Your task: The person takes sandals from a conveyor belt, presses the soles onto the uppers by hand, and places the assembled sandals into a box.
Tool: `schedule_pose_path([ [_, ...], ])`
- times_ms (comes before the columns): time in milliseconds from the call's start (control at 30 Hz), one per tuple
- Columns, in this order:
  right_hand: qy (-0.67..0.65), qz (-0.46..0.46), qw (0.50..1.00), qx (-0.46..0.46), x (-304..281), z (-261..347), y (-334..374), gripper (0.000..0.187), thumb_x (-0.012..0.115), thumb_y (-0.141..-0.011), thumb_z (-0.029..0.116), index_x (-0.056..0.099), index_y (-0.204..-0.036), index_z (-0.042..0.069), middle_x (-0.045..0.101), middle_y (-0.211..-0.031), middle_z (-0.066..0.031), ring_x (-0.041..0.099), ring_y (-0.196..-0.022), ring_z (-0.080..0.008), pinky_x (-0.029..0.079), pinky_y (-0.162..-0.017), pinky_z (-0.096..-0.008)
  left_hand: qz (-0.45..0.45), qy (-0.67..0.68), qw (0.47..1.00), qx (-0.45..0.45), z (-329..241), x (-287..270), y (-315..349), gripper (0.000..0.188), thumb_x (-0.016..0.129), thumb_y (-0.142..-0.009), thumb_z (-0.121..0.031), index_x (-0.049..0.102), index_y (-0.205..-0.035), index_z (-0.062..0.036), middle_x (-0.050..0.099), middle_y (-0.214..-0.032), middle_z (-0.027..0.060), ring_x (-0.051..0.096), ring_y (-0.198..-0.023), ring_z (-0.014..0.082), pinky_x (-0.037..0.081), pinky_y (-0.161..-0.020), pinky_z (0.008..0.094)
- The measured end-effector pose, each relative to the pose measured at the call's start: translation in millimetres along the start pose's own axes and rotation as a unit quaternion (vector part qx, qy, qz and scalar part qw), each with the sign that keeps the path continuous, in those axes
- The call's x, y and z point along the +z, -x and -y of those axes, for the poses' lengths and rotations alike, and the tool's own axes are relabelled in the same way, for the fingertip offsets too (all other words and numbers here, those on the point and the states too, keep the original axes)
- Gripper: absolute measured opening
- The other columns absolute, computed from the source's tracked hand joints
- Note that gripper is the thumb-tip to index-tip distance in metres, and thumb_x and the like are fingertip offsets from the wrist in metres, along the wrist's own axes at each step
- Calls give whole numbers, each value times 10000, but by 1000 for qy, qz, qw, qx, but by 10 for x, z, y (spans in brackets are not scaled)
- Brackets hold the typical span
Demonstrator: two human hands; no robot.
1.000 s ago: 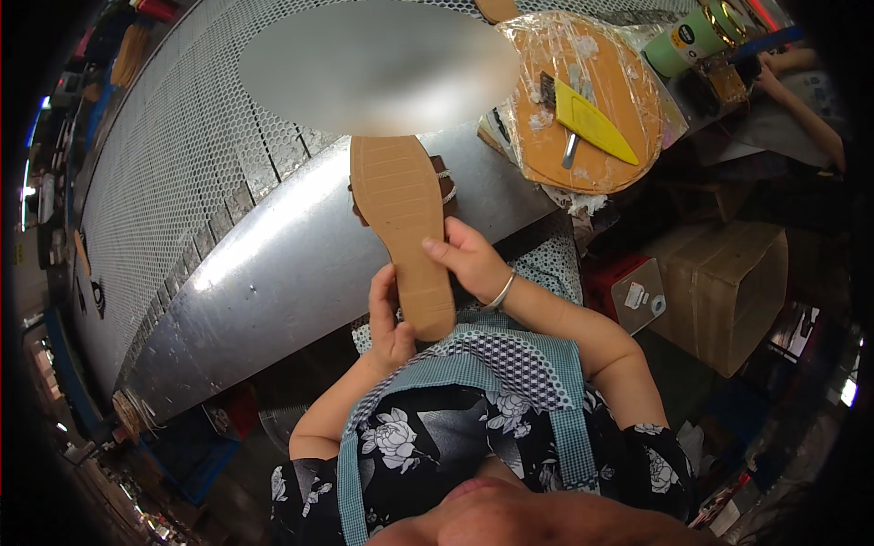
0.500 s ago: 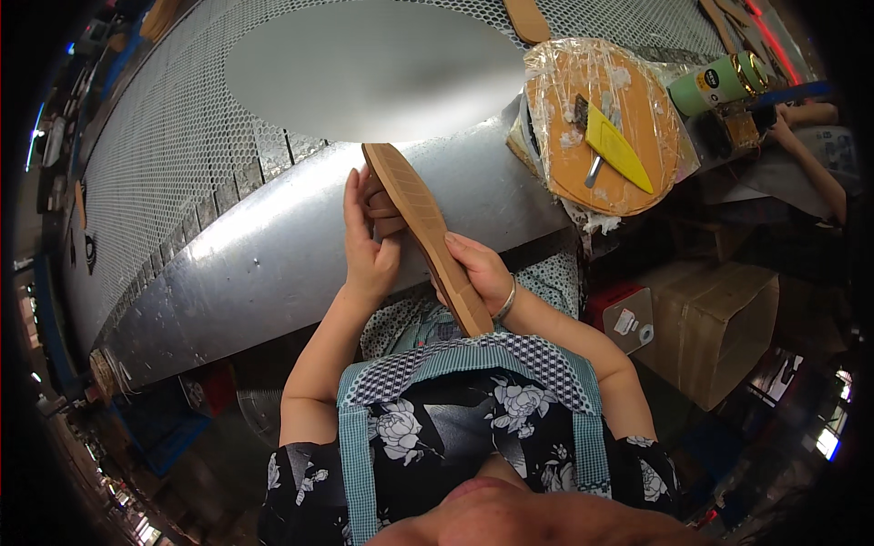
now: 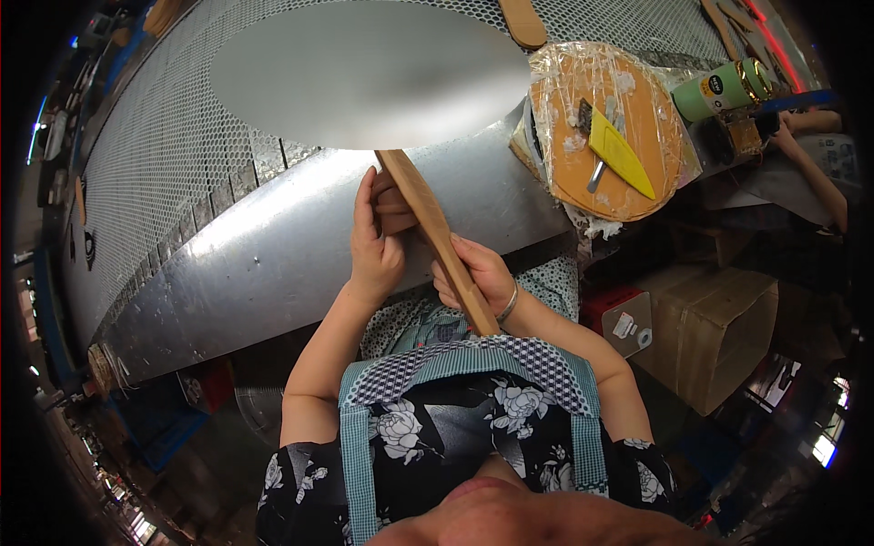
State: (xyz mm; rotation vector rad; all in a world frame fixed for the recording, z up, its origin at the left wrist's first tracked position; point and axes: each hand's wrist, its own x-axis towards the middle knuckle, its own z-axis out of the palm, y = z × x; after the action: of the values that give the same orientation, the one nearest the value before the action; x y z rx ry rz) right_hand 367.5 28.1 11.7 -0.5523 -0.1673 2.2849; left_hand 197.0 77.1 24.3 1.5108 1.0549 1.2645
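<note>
Your sandal (image 3: 437, 227) is near the middle of the frame, held up in front of the metal worktop (image 3: 273, 264). It slants from upper left to lower right and shows mostly the narrow side of its tan sole; its top end is hidden by a grey blur, and its lower end reaches the edge of your patterned apron (image 3: 464, 350). Your right hand (image 3: 478, 275) is closed around the lower half of the sole, thumb along the near face and fingers curled behind. Your left hand (image 3: 375, 255) is open, its fingers stretched upward beside the brown straps (image 3: 393, 207) on the sandal's left side; you cannot tell here whether its thumb presses on them.

To the upper right of your hands, a rounded orange-brown board (image 3: 564, 168) wrapped in clear plastic sits at the worktop's edge, with a yellow pointed tool (image 3: 624, 164) lying on it. A green bottle (image 3: 715, 93) lies just beyond the board, and a co-worker's hand (image 3: 785, 134) is near it at the far right. Another tan sole (image 3: 523, 23) rests on the white mesh (image 3: 164, 118) at the top. A cardboard box (image 3: 715, 328) stands below, at lower right.
</note>
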Motion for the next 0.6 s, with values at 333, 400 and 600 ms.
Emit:
schedule_pose_path([
  [333,-159,190,963,110,250,-879,-397,723,449,-956,455,256,-1411,-73,420,-594,8,368,-416,-66,345,-391,-218,64,94,969,-218,193,-1228,178,419,562,-910,-92,486,-1312,-1,527,-928,-21,483,-834,44,407,-740,197],
  [400,-154,203,960,117,287,-1035,-483,733,458,-950,459,256,-1411,-73,421,-583,9,357,-401,-65,336,-384,-212,79,90,968,-220,130,-1454,174,415,555,-910,-85,489,-1312,-3,532,-897,-26,484,-815,40,402,-724,192],
  [600,-123,234,960,93,340,-1276,-533,754,478,-944,453,245,-1402,-99,448,-600,-17,412,-421,-58,356,-404,-214,106,102,955,-259,-76,-1735,183,408,563,-901,-95,502,-1291,8,645,-943,25,578,-881,82,434,-820,223],
])
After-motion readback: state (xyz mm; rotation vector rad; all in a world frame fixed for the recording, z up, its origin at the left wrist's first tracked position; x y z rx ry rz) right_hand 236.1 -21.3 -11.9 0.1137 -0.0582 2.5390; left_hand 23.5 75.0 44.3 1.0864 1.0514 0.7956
